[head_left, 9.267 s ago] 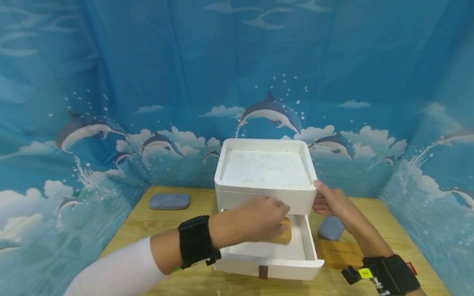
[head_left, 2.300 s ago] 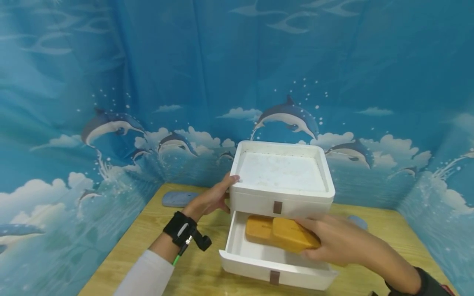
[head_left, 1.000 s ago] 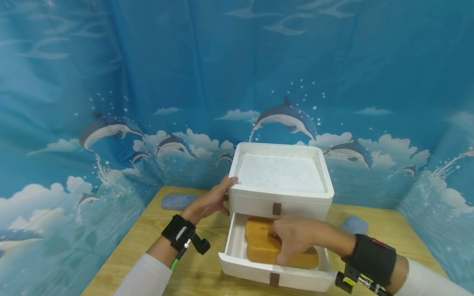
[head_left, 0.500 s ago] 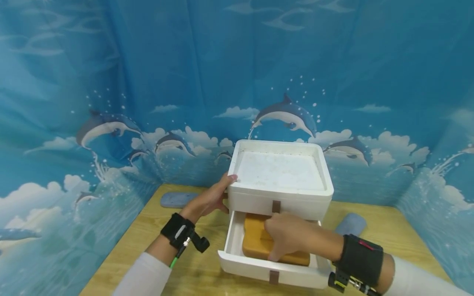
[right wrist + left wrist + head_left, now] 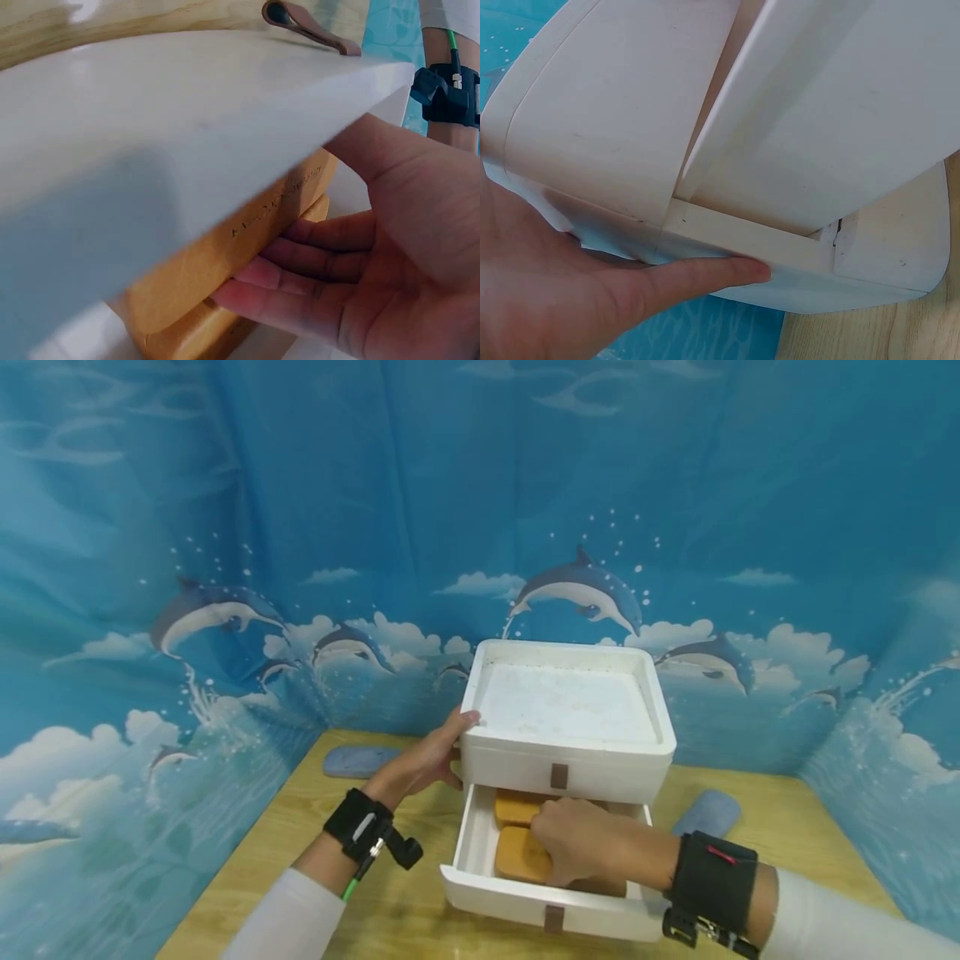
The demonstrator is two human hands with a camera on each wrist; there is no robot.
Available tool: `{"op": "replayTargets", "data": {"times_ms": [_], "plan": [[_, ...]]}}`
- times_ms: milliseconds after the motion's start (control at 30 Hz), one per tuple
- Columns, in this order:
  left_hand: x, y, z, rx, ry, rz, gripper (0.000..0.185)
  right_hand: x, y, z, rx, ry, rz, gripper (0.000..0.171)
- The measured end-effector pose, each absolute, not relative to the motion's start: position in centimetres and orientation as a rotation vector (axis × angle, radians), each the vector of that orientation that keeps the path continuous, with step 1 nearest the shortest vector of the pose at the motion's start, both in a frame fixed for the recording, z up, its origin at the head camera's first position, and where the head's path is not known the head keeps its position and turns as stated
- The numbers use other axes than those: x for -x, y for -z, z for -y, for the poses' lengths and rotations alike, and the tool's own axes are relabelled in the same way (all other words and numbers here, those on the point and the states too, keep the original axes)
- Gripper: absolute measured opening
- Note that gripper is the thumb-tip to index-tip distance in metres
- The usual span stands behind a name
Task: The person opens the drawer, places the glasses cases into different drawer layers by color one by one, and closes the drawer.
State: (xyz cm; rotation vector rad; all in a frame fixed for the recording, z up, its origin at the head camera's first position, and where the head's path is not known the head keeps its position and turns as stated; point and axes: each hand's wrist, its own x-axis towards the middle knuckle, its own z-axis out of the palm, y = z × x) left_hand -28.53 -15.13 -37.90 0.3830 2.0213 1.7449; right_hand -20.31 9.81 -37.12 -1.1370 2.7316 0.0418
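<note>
A white two-drawer storage box (image 5: 562, 706) stands on the table with its lower drawer (image 5: 480, 893) pulled out. My left hand (image 5: 431, 760) holds the box's left side, thumb along the upper edge; its other fingers are mostly hidden. Two orange cases, like glasses cases, lie in the lower drawer. My right hand (image 5: 581, 839) reaches in and grips the front orange case (image 5: 521, 857), partly covering it. Behind it is the rear orange case (image 5: 516, 806). In the right wrist view, dark lettering shows on the orange case (image 5: 202, 266) against the fingertips; the drawer front hides the thumb.
A blue-grey case (image 5: 360, 762) lies at the back left of the table, and another blue-grey case (image 5: 708, 814) lies right of the box. The upper drawer, with its brown tab (image 5: 559, 776), is closed. A blue dolphin-print curtain (image 5: 480, 510) surrounds the table.
My right hand has put a second orange case into the drawer and shifted it; a gap now shows between both cases. Earlier my left hand was in the drawer; now it holds the box.
</note>
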Motion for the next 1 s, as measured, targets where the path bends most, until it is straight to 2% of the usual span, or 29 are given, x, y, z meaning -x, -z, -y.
{"op": "replayTargets", "data": {"times_ms": [433,700,933,1000], "plan": [[28.3,37.7,15.2,-0.389,-1.745,-2.011,0.077,20.8,36.3,-9.4,1.042,-0.059,-2.670,0.042],[28.3,37.9,15.0,-0.395,-1.753,-2.022,0.076,19.9,36.5,-10.0,0.998,0.126,-2.688,0.035],[28.2,37.9,15.0,-0.377,-1.757,-2.034,0.079,19.8,36.9,-10.4,0.992,0.117,-2.731,0.031],[28.2,37.9,14.9,-0.371,-1.759,-2.032,0.080,19.8,36.7,-10.7,0.948,0.172,-2.731,0.034]]}}
